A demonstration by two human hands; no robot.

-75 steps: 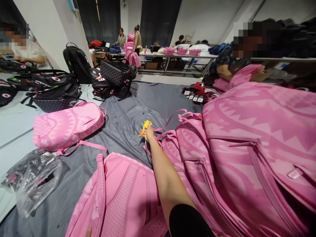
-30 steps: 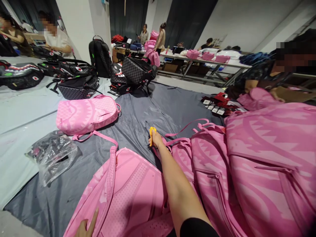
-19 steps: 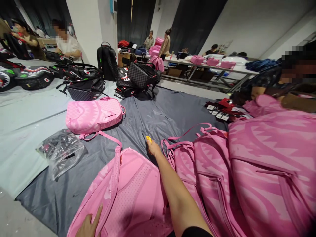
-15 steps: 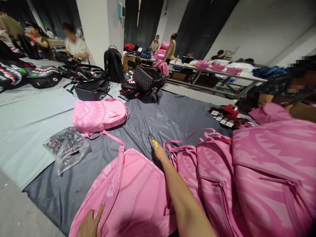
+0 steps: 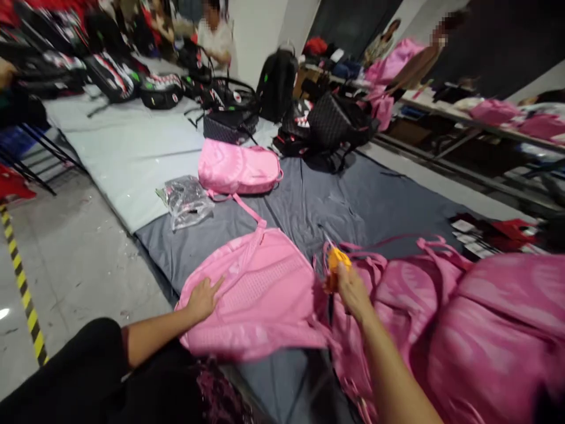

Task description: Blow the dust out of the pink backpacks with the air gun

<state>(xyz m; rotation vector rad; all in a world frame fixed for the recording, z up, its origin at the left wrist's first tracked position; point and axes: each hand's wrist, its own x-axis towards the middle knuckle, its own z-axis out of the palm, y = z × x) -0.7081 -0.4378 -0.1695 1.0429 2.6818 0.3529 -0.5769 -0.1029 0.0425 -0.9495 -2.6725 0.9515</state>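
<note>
A pink backpack [image 5: 282, 259] lies with its padded back panel up on the dark grey sheet. My left hand [image 5: 203, 299] rests on its left side by the shoulder strap, index finger and thumb stretched apart. My right hand [image 5: 351, 288] is closed round an orange-yellow tool [image 5: 339, 259] with a thin pointed tip; blur hides its exact kind. It is held just above the backpack's right edge, beside a row of pink backpacks [image 5: 406, 288]. Farther off lies another pink backpack [image 5: 238, 168], shark-mouth print up, with a clear plastic bag [image 5: 188, 203] near it.
Black backpacks [image 5: 339, 126] stand at the back of the sheet [image 5: 366, 194]. Dark, red and white tags [image 5: 479, 235] lie at the right. Striped floor tape [image 5: 22, 288] runs along the left. People [image 5: 216, 38] work behind, near tables with more pink bags [image 5: 494, 112].
The view has swung left and down, showing my left arm and the floor. The tool in my right hand has come nearer and shows larger. My left hand stays on the backpack.
</note>
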